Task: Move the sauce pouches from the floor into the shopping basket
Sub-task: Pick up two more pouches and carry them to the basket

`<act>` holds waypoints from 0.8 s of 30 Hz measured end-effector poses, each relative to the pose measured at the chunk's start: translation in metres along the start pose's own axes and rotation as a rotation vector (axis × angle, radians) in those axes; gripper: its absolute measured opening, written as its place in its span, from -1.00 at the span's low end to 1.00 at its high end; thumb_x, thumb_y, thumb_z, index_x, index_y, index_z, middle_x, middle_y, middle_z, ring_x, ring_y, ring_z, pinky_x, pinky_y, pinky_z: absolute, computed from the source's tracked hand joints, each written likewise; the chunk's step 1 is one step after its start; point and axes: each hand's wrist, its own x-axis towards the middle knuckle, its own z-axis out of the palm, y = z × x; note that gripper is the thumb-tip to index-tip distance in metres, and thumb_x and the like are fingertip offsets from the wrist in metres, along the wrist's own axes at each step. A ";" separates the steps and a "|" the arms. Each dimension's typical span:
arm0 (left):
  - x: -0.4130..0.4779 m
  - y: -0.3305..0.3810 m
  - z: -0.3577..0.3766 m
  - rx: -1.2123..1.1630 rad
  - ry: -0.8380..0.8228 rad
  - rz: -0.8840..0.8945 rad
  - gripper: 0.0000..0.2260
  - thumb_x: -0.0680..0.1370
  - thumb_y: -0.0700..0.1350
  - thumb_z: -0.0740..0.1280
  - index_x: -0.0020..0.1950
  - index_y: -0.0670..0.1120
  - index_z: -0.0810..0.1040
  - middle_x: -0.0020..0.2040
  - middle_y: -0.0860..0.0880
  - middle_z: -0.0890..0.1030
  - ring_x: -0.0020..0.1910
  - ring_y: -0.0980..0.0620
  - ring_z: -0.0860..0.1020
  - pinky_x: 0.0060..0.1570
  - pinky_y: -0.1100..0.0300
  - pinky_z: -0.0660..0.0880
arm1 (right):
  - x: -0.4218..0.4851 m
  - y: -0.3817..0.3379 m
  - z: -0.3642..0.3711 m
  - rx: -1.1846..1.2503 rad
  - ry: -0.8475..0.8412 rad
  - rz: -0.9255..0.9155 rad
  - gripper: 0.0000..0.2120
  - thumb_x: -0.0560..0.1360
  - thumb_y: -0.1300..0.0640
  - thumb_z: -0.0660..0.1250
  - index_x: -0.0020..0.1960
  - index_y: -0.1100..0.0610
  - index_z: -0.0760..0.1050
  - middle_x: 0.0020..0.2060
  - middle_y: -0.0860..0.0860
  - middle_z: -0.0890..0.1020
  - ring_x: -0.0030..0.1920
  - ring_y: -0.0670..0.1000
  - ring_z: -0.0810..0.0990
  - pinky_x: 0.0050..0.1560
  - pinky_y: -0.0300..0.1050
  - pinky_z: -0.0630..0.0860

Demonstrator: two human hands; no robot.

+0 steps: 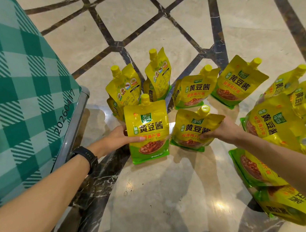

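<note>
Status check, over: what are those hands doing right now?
Left hand grips upright pouch. Right hand grips tilted pouch. Other pouches on floor, none blocking.

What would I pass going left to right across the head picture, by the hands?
green checked cloth → black watch → left hand → upright pouch → tilted pouch → right hand → heap of pouches

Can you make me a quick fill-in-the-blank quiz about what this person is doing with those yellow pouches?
1. The left hand grips a sauce pouch with a ____ cap.
2. The black watch sits on the ____ wrist.
3. The right hand grips another pouch, so together the hands hold ____ pouches.
4. The checked cloth is mostly ____.
Missing words: yellow; left; two; green.
</note>
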 end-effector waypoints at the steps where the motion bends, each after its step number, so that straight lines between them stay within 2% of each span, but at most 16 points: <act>1: 0.000 -0.001 0.000 -0.001 -0.014 -0.024 -0.26 0.14 0.27 0.62 0.27 0.13 0.55 0.15 0.19 0.69 0.13 0.22 0.64 0.05 0.34 0.55 | 0.000 0.000 0.000 0.004 0.004 0.000 -0.51 0.27 0.23 0.62 0.04 -0.18 0.54 0.10 -0.02 0.68 0.13 0.04 0.63 0.23 0.11 0.55; 3: -0.003 -0.005 0.004 -0.020 -0.027 -0.057 -0.25 0.22 0.20 0.62 0.36 0.09 0.49 0.20 0.13 0.67 0.15 0.18 0.64 0.07 0.29 0.57 | 0.000 0.000 0.001 0.013 0.017 -0.001 -0.51 0.28 0.27 0.61 0.00 -0.20 0.53 0.07 -0.02 0.68 0.10 0.04 0.63 0.21 0.09 0.55; 5: -0.004 -0.007 0.014 -0.050 0.001 -0.030 -0.32 0.36 -0.03 0.59 0.44 0.03 0.42 0.24 0.08 0.66 0.18 0.15 0.63 0.08 0.28 0.58 | 0.001 0.001 0.001 0.016 0.019 -0.003 -0.51 0.28 0.29 0.61 -0.02 -0.20 0.53 0.05 -0.02 0.67 0.09 0.04 0.63 0.20 0.07 0.55; 8: -0.003 -0.013 0.029 -0.070 0.089 0.052 -0.28 0.36 -0.25 0.59 0.45 -0.02 0.38 0.27 0.03 0.64 0.21 0.12 0.62 0.19 0.17 0.57 | 0.000 -0.001 0.002 0.035 0.009 -0.003 -0.50 0.29 0.30 0.60 0.00 -0.19 0.52 0.03 -0.03 0.66 0.08 0.04 0.62 0.18 0.04 0.55; 12: 0.004 -0.020 0.030 -0.071 0.134 0.040 -0.28 0.33 -0.25 0.61 0.42 -0.04 0.41 0.23 0.02 0.65 0.17 0.11 0.64 0.20 0.10 0.57 | 0.001 -0.005 -0.002 0.024 -0.044 -0.007 -0.54 0.34 0.31 0.55 0.13 -0.04 0.55 0.07 -0.01 0.65 0.11 0.05 0.60 0.13 -0.06 0.52; 15: 0.005 -0.020 0.028 -0.062 0.138 0.039 -0.28 0.33 -0.24 0.61 0.43 -0.05 0.41 0.22 0.03 0.66 0.15 0.13 0.64 0.09 0.24 0.59 | 0.008 -0.019 -0.008 -0.090 -0.138 -0.037 -0.54 0.37 0.32 0.53 0.23 0.10 0.57 0.12 0.03 0.66 0.13 0.07 0.61 0.17 -0.03 0.55; 18: 0.004 -0.020 0.030 -0.065 0.137 0.039 -0.30 0.34 -0.26 0.60 0.42 -0.04 0.41 0.20 0.05 0.66 0.11 0.19 0.65 0.01 0.32 0.59 | 0.011 -0.039 -0.016 -0.203 -0.242 -0.049 -0.48 0.36 0.29 0.55 0.28 0.09 0.53 0.09 -0.01 0.64 0.09 0.02 0.59 -0.02 -0.26 0.49; 21: 0.004 -0.021 0.030 -0.059 0.135 0.030 -0.30 0.34 -0.23 0.61 0.42 -0.03 0.41 0.23 0.03 0.66 0.15 0.14 0.64 0.08 0.24 0.59 | 0.007 -0.037 -0.014 -0.172 -0.279 -0.005 -0.56 0.35 0.31 0.55 0.14 0.02 0.53 -0.06 -0.11 0.64 -0.03 -0.11 0.60 -0.21 -0.53 0.42; 23: 0.005 -0.022 0.029 -0.055 0.136 0.024 -0.29 0.33 -0.21 0.61 0.42 -0.02 0.41 0.23 0.04 0.65 0.17 0.12 0.64 0.12 0.19 0.58 | 0.003 -0.017 -0.003 -0.092 -0.237 0.015 -0.57 0.34 0.32 0.55 0.08 -0.04 0.53 -0.05 -0.10 0.67 0.01 -0.04 0.64 -0.15 -0.49 0.47; 24: 0.006 -0.022 0.029 -0.058 0.137 0.020 -0.28 0.33 -0.19 0.61 0.42 -0.01 0.41 0.23 0.05 0.65 0.17 0.12 0.63 0.13 0.18 0.57 | 0.004 -0.004 0.002 -0.017 -0.169 0.032 -0.56 0.33 0.33 0.55 0.08 -0.05 0.55 0.00 -0.04 0.69 0.05 0.02 0.66 -0.09 -0.37 0.53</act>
